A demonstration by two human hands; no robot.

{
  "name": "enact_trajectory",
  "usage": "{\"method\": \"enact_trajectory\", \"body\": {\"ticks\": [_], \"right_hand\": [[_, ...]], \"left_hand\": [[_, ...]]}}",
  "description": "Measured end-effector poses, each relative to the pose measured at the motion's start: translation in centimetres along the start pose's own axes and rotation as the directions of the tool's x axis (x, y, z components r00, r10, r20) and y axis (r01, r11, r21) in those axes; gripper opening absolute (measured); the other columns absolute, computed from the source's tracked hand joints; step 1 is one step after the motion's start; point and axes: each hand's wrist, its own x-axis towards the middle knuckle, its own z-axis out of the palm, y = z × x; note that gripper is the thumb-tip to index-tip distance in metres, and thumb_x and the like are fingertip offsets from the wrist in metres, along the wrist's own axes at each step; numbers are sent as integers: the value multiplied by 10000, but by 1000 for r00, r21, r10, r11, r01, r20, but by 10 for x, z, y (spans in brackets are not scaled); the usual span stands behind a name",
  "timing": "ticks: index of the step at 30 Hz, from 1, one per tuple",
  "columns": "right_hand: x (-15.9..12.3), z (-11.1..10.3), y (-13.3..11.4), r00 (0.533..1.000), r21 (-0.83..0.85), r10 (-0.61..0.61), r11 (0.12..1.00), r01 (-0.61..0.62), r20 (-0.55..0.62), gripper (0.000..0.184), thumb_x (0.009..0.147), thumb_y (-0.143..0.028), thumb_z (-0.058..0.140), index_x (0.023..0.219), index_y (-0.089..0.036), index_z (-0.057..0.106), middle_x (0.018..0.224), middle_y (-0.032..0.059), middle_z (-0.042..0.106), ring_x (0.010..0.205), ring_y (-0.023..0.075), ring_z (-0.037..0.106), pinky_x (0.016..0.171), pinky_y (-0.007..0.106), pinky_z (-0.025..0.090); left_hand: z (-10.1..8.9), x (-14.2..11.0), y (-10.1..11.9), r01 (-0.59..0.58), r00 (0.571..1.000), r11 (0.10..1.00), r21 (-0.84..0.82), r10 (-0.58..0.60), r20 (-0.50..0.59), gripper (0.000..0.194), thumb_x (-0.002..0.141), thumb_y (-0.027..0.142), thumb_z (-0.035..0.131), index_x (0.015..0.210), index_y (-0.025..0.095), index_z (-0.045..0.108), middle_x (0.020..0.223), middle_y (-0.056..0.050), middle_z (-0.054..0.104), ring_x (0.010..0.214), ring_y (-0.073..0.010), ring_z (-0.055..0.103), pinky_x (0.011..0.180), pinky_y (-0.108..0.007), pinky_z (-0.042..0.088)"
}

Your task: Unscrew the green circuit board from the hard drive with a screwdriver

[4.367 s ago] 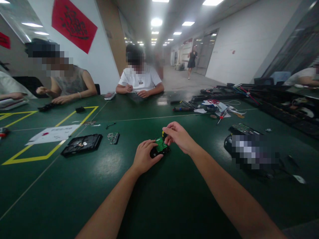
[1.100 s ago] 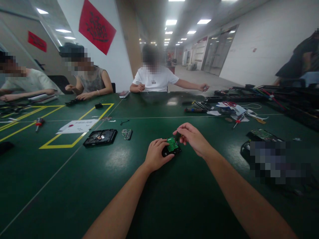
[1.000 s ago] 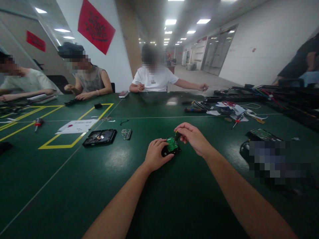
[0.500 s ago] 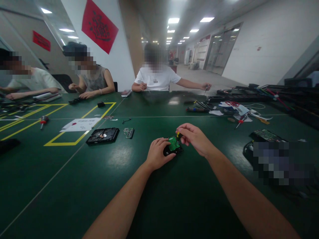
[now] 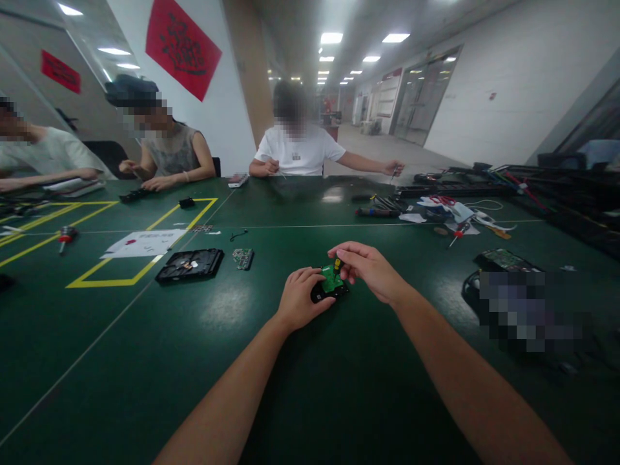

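Note:
A black hard drive with a green circuit board [image 5: 331, 279] on top lies on the table in front of me. My left hand [image 5: 301, 298] grips it from the left, fingers along the far edge and thumb along the near edge. In my right hand [image 5: 364, 268] is a small screwdriver [image 5: 338, 263] with a yellow and black handle, pinched between thumb and fingers. It points down at the circuit board, its tip too small to make out. Left of my hands lie a small circuit board piece [image 5: 243, 258] and a black plastic casing [image 5: 190, 265].
On the green table [image 5: 145, 361], a paper sheet [image 5: 143, 243] and a red-handled screwdriver [image 5: 66, 237] lie to the left. Cables and tools [image 5: 382, 208] lie at the far right, near another screwdriver [image 5: 459, 234]. Several people sit opposite, including one in a white shirt [image 5: 303, 152].
The whole view has shifted a little, so things sit further left. The screwdriver's yellow handle shows more plainly in my right hand. My left hand keeps its grip on the hard drive.

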Motion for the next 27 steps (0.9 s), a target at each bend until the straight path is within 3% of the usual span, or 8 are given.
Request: {"method": "enact_trajectory", "body": {"ticks": [6,9,12,17,27], "right_hand": [[0,-6,-3,999,-16,0,1000,-1,-42,209,923,-328,618,989,-214,781,1050,55,748,609,98,480,507,250,331],[1,-7,-1,998,-33,-14,999,12,-65,193,906,-379,695,943,-195,741,900,31,709,609,94,473,510,239,326],[2,-5,4,994,-50,-19,999,14,-104,289,855,-455,781,895,-189,676,761,-4,637,597,97,489,508,239,350],[3,-5,8,986,-30,13,999,-18,-168,409,807,-523,825,916,-200,600,704,-33,597,552,96,507,465,230,361],[0,-5,1,999,-14,-44,999,44,-4,231,906,-412,729,995,-201,697,840,5,667,598,97,605,466,208,425]], "left_hand": [[3,0,-4,-3,1000,1000,5,3,1,521,819,534,794,1262,288,672,1385,-69,655,1334,-346,545,1148,-573,396],[3,0,-4,-6,1000,1000,7,6,0,517,821,528,793,1262,288,671,1391,-68,653,1336,-345,544,1146,-574,397],[2,0,-3,-14,1000,1000,20,14,0,517,827,531,788,1262,280,667,1393,-69,654,1338,-343,543,1146,-567,398],[3,0,-4,-24,1000,999,24,24,5,516,835,532,781,1268,279,660,1395,-67,654,1339,-344,545,1144,-565,402],[5,0,-5,-22,1000,999,39,22,-1,502,832,517,786,1261,286,665,1381,-65,661,1333,-351,549,1139,-577,402]]}}
